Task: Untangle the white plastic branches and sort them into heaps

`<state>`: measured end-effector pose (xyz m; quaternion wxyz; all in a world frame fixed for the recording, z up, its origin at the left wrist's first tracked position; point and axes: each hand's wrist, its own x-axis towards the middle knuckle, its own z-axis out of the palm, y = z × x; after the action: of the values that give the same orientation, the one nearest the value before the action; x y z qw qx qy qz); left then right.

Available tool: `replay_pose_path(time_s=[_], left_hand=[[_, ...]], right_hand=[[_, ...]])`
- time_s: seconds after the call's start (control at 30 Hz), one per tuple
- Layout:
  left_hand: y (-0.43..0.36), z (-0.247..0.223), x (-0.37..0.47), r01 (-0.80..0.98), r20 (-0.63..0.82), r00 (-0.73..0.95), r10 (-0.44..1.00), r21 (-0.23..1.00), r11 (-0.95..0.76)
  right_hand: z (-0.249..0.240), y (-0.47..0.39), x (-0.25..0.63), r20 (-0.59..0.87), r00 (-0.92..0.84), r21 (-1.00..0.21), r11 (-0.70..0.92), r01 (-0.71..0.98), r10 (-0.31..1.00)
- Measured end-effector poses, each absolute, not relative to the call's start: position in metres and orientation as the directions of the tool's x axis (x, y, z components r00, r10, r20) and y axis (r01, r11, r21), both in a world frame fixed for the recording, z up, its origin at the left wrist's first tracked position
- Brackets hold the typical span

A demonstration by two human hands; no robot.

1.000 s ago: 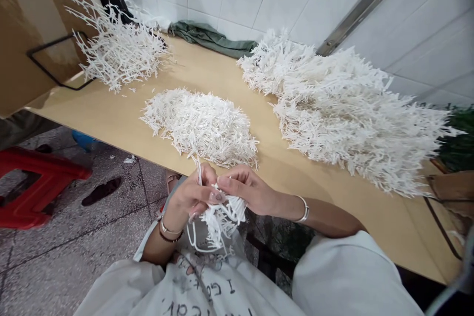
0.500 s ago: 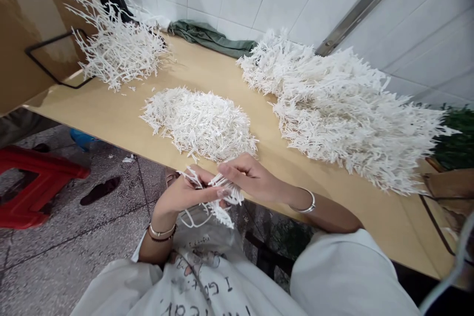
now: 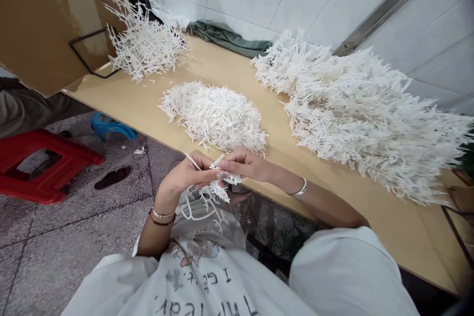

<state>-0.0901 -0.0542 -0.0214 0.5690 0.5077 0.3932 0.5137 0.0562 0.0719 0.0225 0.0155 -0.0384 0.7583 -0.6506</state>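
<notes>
Head view: white strands point(image 3: 219, 192), pinched between fingers point(image 3: 208, 176), dangle below them.

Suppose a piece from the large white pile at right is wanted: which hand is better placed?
The right hand, probably: it lies nearer the large white pile, while the left hand is farther. Both hold white strands, though, so it would likely need to let go first.

My tan table point(image 3: 400, 237) bears a white sprig heap point(image 3: 218, 116) at twelve o'clock, green cloth point(image 3: 229, 39) beyond, white twigs point(image 3: 148, 52) at eleven, a larger white mound point(image 3: 363, 108) at two.
</notes>
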Motion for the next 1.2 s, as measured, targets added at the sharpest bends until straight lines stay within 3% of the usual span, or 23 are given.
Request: replay_pose_path(time_s=[0.27,0.47,0.93,1.1,1.2], left_hand=[[-0.034,-0.045,-0.107,-0.237,0.099,0.069,0.993,0.968,-0.08],[-0.029,-0.045,-0.106,-0.302,0.055,0.036,0.998,0.952,-0.042],[-0.029,-0.034,-0.099,-0.492,-0.011,0.09,0.996,0.869,0.054],[-0.044,-0.037,-0.066,-0.641,-0.021,0.188,0.982,0.755,0.138],[-0.054,-0.041,-0.044,-0.743,-0.04,0.154,0.987,0.654,0.142]], right_hand=[[-0.018,0.075,0.035,-0.074,-0.991,-0.997,-0.03,0.071,0.112],[-0.026,0.079,0.035,-0.121,-0.979,-0.985,-0.139,0.099,0.163],[-0.019,0.081,0.04,-0.107,-0.99,-0.972,-0.22,0.086,0.089],[0.005,0.052,0.06,-0.12,-0.993,-0.912,-0.395,0.112,-0.006],[0.015,0.041,0.068,-0.097,-0.994,-0.841,-0.531,0.108,-0.048]])
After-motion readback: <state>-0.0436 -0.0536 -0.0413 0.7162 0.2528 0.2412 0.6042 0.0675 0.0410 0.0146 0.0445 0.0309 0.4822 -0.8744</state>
